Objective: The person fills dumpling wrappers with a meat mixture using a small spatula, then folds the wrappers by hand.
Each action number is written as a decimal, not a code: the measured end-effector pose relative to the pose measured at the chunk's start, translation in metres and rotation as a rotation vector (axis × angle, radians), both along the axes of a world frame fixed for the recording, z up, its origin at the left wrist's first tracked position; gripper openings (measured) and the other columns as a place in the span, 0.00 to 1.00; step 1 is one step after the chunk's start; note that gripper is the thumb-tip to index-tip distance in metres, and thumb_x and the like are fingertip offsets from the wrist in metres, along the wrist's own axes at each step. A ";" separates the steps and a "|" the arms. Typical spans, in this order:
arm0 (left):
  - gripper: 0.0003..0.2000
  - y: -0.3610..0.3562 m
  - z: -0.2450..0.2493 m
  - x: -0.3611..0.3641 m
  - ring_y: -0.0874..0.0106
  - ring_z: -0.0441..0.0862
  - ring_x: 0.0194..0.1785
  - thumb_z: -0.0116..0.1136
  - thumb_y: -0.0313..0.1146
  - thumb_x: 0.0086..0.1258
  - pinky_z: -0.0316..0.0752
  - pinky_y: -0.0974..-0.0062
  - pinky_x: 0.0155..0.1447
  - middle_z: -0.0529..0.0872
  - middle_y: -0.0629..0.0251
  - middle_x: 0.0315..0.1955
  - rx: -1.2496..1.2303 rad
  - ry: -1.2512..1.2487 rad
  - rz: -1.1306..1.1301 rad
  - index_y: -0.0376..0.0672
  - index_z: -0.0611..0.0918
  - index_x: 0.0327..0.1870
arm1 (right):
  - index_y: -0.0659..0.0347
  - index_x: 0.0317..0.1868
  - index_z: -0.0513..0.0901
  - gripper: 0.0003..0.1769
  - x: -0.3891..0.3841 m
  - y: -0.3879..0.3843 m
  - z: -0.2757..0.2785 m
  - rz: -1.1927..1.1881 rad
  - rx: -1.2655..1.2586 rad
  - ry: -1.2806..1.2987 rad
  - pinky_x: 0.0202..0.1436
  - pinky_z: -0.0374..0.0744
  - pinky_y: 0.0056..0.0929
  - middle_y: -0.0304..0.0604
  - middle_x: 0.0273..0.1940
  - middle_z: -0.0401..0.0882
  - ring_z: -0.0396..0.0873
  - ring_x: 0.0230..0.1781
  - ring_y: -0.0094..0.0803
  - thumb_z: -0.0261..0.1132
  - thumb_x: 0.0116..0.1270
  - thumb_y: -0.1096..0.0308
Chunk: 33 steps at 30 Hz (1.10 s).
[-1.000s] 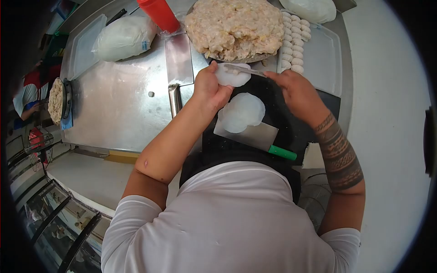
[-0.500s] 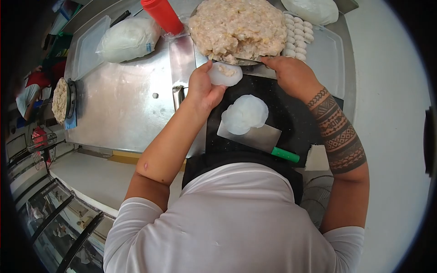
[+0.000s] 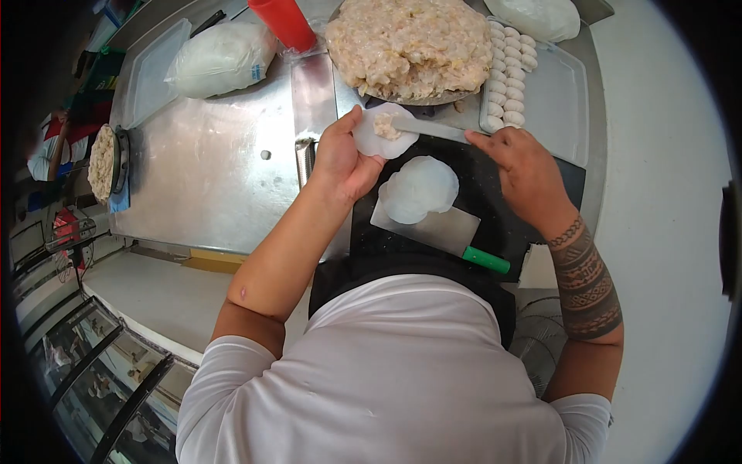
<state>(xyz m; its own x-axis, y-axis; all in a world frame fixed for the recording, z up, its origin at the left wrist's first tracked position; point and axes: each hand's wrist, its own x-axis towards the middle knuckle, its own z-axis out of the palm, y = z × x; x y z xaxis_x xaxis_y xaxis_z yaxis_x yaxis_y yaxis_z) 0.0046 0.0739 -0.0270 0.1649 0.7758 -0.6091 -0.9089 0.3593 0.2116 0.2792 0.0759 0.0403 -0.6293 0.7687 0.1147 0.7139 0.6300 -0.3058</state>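
A round white wrapper [image 3: 371, 145] rests on the fingers of my left hand [image 3: 342, 157], its thumb at the edge. Pale filling [image 3: 386, 126] lies on the wrapper, touched by the tip of a flat spreader [image 3: 433, 129]. My right hand [image 3: 525, 170] is closed round the spreader's other end. Beyond both hands is a large mound of minced filling [image 3: 410, 46]. Nearer my body, a stack of translucent wrappers [image 3: 418, 190] overlaps the blade of a scraper [image 3: 440, 232] with a green handle, on a black board [image 3: 502, 216].
White dumplings [image 3: 510, 77] fill a tray at the right of the mound. A red bottle [image 3: 284, 23] and a plastic bag [image 3: 224, 59] stand back left. At far left are another filling bowl [image 3: 121, 165] and a person [image 3: 50, 158]. A cloth [image 3: 539, 267] lies at the board's corner.
My right hand has moved from the mound's edge toward me and to the right. The spreader now reaches over the wrapper and touches its filling. My left hand is almost unmoved.
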 end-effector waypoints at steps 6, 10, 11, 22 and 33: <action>0.23 0.004 -0.025 -0.006 0.48 0.76 0.72 0.41 0.40 0.88 0.68 0.47 0.80 0.75 0.41 0.68 -0.066 0.053 -0.054 0.27 0.67 0.69 | 0.48 0.64 0.85 0.25 -0.002 0.030 0.003 -0.229 -0.003 -0.202 0.47 0.84 0.45 0.47 0.40 0.83 0.83 0.42 0.47 0.58 0.69 0.76; 0.21 0.006 -0.033 0.001 0.50 0.78 0.70 0.43 0.40 0.87 0.70 0.48 0.79 0.77 0.44 0.67 -0.054 0.082 -0.055 0.29 0.68 0.68 | 0.48 0.64 0.85 0.25 -0.013 0.052 -0.007 -0.214 0.001 -0.324 0.48 0.84 0.46 0.49 0.41 0.84 0.85 0.45 0.49 0.58 0.69 0.76; 0.20 0.006 -0.027 0.004 0.52 0.79 0.69 0.45 0.39 0.87 0.71 0.49 0.78 0.78 0.46 0.65 -0.072 0.111 -0.047 0.31 0.70 0.67 | 0.48 0.66 0.84 0.28 -0.014 0.055 -0.008 -0.198 -0.044 -0.349 0.49 0.83 0.48 0.50 0.42 0.84 0.84 0.45 0.51 0.57 0.68 0.77; 0.18 0.017 -0.027 0.021 0.55 0.81 0.67 0.50 0.37 0.85 0.74 0.50 0.76 0.80 0.49 0.63 -0.071 0.093 -0.082 0.35 0.71 0.66 | 0.50 0.62 0.87 0.24 0.009 0.073 0.002 -0.058 -0.129 -0.283 0.54 0.84 0.48 0.50 0.48 0.89 0.86 0.49 0.49 0.60 0.68 0.75; 0.22 0.001 0.007 0.011 0.52 0.78 0.70 0.46 0.43 0.87 0.71 0.47 0.78 0.80 0.46 0.64 0.060 -0.070 -0.173 0.30 0.72 0.67 | 0.45 0.66 0.85 0.31 0.012 0.009 -0.002 0.029 -0.141 0.036 0.49 0.81 0.42 0.45 0.39 0.78 0.80 0.44 0.45 0.56 0.66 0.82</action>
<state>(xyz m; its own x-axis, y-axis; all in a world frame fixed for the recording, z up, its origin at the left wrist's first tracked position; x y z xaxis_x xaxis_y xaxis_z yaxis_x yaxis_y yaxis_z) 0.0151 0.0749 -0.0200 0.3392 0.7666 -0.5452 -0.8479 0.5002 0.1758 0.2915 0.0851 0.0386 -0.6491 0.7602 0.0295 0.6828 0.5992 -0.4180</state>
